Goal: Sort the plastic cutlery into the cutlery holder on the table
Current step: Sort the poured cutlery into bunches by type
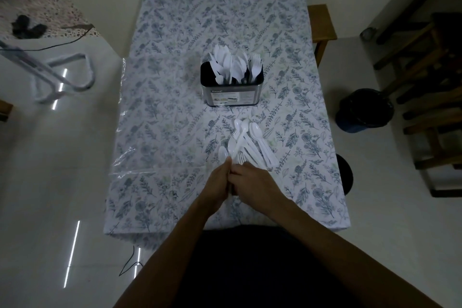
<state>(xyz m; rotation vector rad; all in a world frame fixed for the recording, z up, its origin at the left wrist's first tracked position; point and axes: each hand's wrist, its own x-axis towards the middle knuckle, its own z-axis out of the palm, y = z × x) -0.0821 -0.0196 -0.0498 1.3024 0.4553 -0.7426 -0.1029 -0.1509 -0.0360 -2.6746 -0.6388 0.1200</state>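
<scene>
Dim, underexposed wide-angle view; bright glare streaks on the glossy floor (pixel 62 87), edges bowed and soft

Bare forearms, no sleeves, dark garment (pixel 250 270) over the torso

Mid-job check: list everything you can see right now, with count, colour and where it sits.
cutlery holder: one, metal, black inside, table centre, already holding white cutlery
loose cutlery pile: several white spoons and forks, between the holder and the hands
tablecloth: one, floral blue-grey, covering table
bin: one, dark, floor right
left hand: grip on cutlery handles at pile's near edge
right hand: beside the left, grip unclear
</scene>
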